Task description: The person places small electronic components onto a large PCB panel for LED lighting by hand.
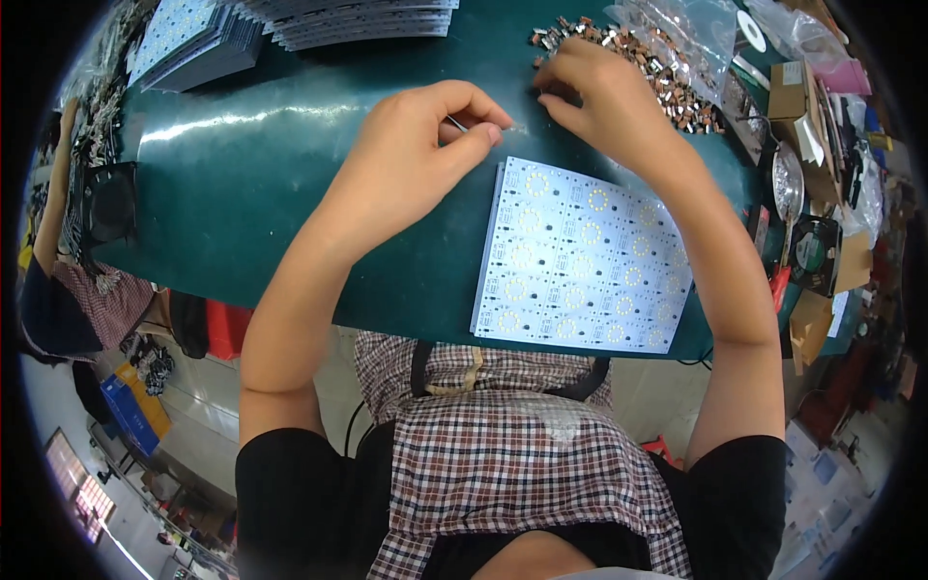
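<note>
Over the green table, my left hand (pixel 420 135) is closed in a pinch, thumb and forefinger together. Anything between those tips is too small to make out. My right hand (pixel 609 97) reaches beside a pile of small brown-and-silver parts (pixel 688 108), its fingers curled and thumb drawn close to them. What its fingertips hold, if anything, I cannot make out. Below and between both hands lies a stack of white circuit board panels (pixel 580 256), the top one printed with rings of yellow pads. Neither hand touches the panels.
Tall stacks of similar white panels (pixel 358 21) stand at the far left. A clear plastic bag (pixel 681 43) lies over the parts pile. Along the right edge are a solder spool (pixel 750 32), cardboard boxes (pixel 793 92) and a small black fan (pixel 815 253). Another person's arm (pixel 53 188) shows far left.
</note>
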Demonstrator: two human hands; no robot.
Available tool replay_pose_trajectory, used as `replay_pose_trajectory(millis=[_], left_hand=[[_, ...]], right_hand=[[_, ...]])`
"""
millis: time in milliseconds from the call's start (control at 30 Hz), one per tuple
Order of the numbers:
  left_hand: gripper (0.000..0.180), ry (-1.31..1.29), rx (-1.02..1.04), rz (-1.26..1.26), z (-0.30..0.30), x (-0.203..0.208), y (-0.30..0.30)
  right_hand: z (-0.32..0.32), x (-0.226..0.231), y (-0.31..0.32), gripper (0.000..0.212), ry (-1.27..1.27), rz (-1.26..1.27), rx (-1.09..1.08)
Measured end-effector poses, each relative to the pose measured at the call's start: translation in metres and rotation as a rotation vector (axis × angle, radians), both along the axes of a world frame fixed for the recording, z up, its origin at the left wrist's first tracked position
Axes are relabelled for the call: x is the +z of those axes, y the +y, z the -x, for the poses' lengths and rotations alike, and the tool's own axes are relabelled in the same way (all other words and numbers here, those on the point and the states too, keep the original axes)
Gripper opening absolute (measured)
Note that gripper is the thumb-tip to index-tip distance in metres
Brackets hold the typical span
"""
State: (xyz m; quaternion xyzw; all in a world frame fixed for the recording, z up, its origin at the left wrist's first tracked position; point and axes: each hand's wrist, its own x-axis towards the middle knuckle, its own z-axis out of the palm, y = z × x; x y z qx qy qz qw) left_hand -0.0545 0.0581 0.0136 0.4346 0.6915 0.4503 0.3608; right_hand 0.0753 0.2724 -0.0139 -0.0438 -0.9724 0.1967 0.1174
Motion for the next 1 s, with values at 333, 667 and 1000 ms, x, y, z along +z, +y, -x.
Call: replay_pose_trajectory(millis=[333, 667, 1000], left_hand=[[0.016, 0.782, -0.057, -0.275, -0.001, -0.051, 0.072], [0.004, 0.932, -0.093, -0.357, -0.008, -0.054, 0.084], [0.008, 0.863, 0.034, -0.39, -0.006, -0.057, 0.075]], right_hand=[[-0.077, 0.032, 0.004, 0.02, 0.045, 0.865, -0.327], [-0.15, 0.026, -0.039, 0.023, -0.035, 0.756, -0.545], [-0.144, 0.022, -0.05, 0.019, 0.013, 0.555, -0.506]])
